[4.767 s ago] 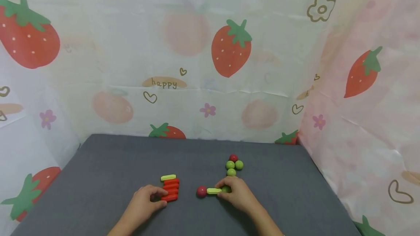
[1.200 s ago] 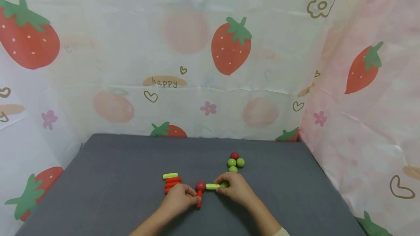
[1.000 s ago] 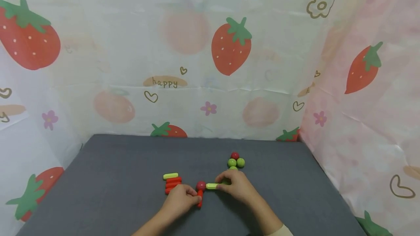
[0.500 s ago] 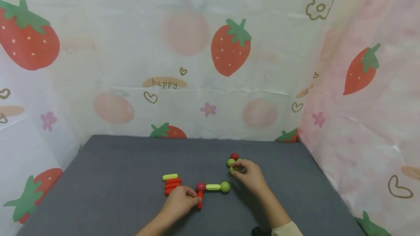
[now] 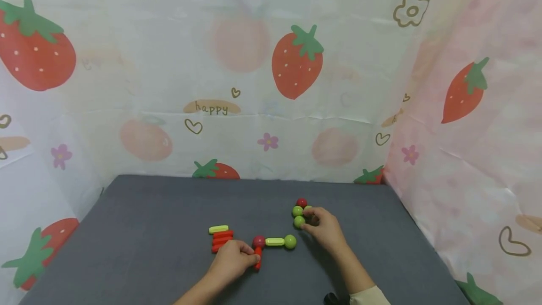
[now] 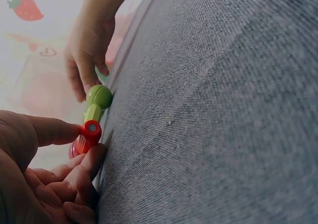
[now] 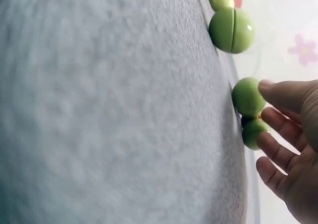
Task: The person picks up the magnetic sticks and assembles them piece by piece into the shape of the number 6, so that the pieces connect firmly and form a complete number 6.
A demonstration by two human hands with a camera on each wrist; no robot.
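Note:
My left hand [image 5: 232, 261] pinches a red stick [image 5: 258, 259] between thumb and finger; its far end meets a dark red ball [image 5: 259, 242]. From that ball a yellow-green stick [image 5: 275, 242] runs right to a green ball [image 5: 290, 242]. In the left wrist view the red stick [image 6: 92, 129] shows end-on between the fingertips. My right hand [image 5: 327, 230] hovers with parted fingers beside a loose green ball [image 5: 299, 222]. In the right wrist view its thumb overlaps that green ball [image 7: 248, 97]; whether they touch, I cannot tell.
Left of my left hand lie a yellow-green stick [image 5: 219, 229] and several red sticks [image 5: 222, 235] in a row. Behind my right fingers sit a red ball [image 5: 301, 202] and green balls [image 5: 298, 211]. Patterned cloth hangs behind the grey table [image 5: 161, 215].
My left hand has brought a red stick from the row against the dark red ball. My right hand has left the green ball at the joined stick's end and moved back-right to the loose balls.

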